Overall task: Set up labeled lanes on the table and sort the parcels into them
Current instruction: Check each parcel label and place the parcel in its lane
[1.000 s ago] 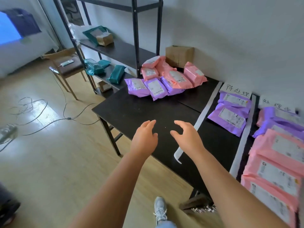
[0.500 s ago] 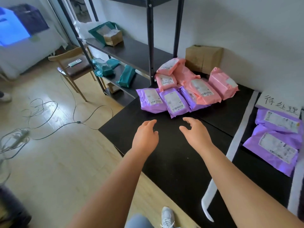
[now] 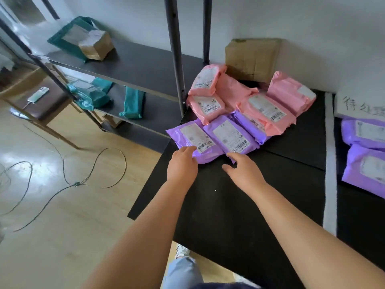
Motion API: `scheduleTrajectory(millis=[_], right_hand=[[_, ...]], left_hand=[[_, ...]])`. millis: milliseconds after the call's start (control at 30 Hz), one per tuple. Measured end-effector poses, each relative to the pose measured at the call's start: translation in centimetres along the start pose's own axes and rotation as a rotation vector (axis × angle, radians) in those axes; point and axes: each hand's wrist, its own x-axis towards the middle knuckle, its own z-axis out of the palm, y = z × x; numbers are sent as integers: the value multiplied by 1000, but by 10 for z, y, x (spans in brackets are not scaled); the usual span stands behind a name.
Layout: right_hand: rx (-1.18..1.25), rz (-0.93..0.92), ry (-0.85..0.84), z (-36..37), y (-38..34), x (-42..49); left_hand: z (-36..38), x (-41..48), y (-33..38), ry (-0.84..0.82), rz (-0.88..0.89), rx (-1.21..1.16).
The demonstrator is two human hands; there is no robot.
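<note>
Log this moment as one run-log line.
left hand: fingers on leftmost purple parcel | right hand: open, at near edge of second purple parcel | both parcels flat on table

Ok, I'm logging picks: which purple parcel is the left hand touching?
The leftmost purple parcel: the left hand touches its near edge; the other two lie further right.

The right edge cuts off the lane label (image 3: 361, 106) and nearby purple parcels (image 3: 366, 176).

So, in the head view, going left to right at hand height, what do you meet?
Floor cable → left hand → right hand → white tape strip → sorted purple parcel.
</note>
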Motion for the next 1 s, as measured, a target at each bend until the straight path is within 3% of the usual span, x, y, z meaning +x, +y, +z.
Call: scheduleTrajectory(millis=[233, 400, 733, 1000], right_hand=[[-65, 72, 70, 41, -38, 43], [-249, 99, -23, 62, -43, 62], [-269, 164, -19, 72, -31, 63], [-325, 173, -44, 64, -11, 34]], left_hand=[[-15, 84, -25, -180, 242, 224], [-10, 127, -37, -311, 441, 528], [6, 131, -54, -307, 502, 584], [17, 72, -48, -214, 475, 576]])
